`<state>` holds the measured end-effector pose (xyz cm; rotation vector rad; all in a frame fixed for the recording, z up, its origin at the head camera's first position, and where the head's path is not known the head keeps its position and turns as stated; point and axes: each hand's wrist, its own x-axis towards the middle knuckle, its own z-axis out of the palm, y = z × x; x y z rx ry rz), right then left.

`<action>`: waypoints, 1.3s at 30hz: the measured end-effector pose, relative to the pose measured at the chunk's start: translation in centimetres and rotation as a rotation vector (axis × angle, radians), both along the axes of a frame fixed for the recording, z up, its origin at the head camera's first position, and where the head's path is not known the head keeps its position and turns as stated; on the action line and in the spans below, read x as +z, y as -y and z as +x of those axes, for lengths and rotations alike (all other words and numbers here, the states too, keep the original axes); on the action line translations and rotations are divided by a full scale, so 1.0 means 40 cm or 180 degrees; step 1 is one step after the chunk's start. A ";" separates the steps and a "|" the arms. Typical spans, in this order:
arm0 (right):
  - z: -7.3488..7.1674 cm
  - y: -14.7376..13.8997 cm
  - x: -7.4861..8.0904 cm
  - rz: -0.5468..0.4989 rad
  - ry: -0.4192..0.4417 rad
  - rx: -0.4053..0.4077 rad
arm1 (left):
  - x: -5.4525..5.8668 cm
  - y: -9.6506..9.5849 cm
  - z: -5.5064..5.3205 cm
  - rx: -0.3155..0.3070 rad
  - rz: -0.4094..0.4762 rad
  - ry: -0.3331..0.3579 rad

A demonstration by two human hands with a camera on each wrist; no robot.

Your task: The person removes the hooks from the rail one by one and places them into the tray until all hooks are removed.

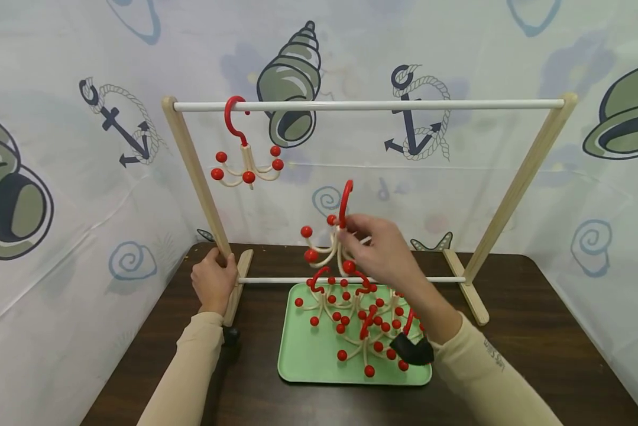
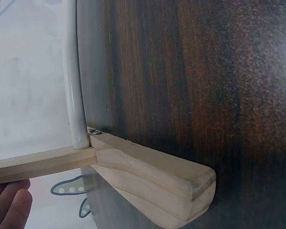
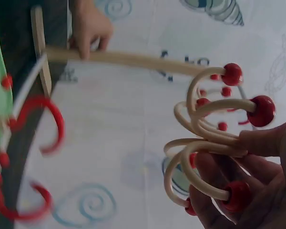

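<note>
My right hand pinches a wooden hanger by the neck just under its red hook; its curved arms end in red balls. It is held up above the tray, below the rack's top bar. My left hand grips the left wooden post of the rack low down, near its foot. Another hanger of the same kind hangs from the white top bar near its left end. Several more such hangers lie on the green tray.
The rack's right post slants down to a wooden foot on the dark table. A lower white bar joins both sides behind the tray. Behind stands a patterned cloth with shells and anchors.
</note>
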<state>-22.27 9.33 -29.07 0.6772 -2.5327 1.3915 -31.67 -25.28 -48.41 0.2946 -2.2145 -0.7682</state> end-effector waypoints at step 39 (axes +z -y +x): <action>0.080 0.214 -0.564 0.0000 -0.0477 -0.0926 | 0.006 -0.004 -0.004 -0.0014 0.0054 -0.0011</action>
